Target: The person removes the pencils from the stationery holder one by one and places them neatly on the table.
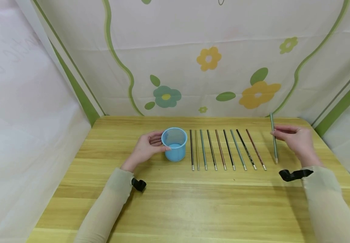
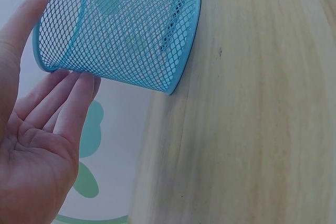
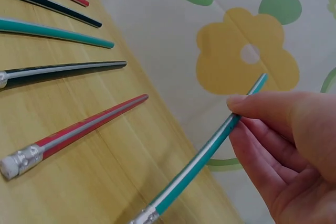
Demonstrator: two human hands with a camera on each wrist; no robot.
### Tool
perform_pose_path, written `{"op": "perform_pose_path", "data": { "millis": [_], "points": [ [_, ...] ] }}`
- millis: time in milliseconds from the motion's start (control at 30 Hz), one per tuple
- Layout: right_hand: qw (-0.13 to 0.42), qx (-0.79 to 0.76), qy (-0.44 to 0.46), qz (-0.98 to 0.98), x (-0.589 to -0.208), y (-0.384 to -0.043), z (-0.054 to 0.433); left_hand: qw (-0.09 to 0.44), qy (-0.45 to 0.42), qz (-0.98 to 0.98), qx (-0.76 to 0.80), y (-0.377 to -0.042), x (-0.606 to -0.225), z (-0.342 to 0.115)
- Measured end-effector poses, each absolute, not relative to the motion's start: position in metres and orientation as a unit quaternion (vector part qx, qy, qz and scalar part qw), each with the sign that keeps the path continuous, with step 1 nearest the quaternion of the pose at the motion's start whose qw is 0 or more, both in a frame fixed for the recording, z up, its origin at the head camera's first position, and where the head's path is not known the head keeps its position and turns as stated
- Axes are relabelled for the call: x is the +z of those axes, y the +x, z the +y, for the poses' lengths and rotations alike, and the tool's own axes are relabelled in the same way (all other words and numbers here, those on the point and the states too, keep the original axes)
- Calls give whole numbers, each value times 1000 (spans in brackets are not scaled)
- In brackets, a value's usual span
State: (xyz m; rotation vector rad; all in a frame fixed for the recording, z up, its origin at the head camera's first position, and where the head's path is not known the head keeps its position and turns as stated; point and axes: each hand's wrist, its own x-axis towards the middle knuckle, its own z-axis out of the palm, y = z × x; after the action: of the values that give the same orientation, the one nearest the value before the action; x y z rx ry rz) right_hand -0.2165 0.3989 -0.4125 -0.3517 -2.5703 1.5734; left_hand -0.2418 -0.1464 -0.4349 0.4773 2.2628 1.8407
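A light blue mesh pencil cup [image 1: 175,154] stands upright on the table, and no pencils show inside it. My left hand [image 1: 145,147] holds it from the left, thumb at the near side of the rim and fingers at the far side. In the left wrist view the fingertips touch the mesh [image 2: 118,30] near the rim. Off to the right, my right hand [image 1: 299,140] pinches a teal pencil [image 1: 275,148] between thumb and fingers. That pencil's eraser end points down toward me; its other end tilts up and away.
Right of the cup lies a row of several pencils, from a black one [image 1: 192,148] beside it to a red one [image 1: 255,148] nearest my right hand. Their eraser ends face me. A flower-printed cloth [image 1: 187,77] rises behind the wooden table [image 1: 175,209].
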Motion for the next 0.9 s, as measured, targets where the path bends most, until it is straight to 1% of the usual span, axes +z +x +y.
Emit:
{"op": "perform_pose_path", "data": {
  "millis": [167, 333, 433, 633, 900],
  "points": [
    [5, 512, -136, -848, -418, -219, 400, 88, 163, 761, 622, -241, -435, -147],
    [-16, 487, -124, -864, -435, -222, 402, 80, 169, 759, 624, -240, -436, -147],
    [-16, 464, -116, -878, -444, -222, 400, 79, 169, 759, 624, -240, -436, -147],
    [5, 439, -115, -891, -455, -221, 391, 79, 171, 760, 621, -239, -435, -147],
    [11, 402, -115, -908, -462, -222, 381, 83, 172, 759, 622, -240, -435, -147]
  ]
}}
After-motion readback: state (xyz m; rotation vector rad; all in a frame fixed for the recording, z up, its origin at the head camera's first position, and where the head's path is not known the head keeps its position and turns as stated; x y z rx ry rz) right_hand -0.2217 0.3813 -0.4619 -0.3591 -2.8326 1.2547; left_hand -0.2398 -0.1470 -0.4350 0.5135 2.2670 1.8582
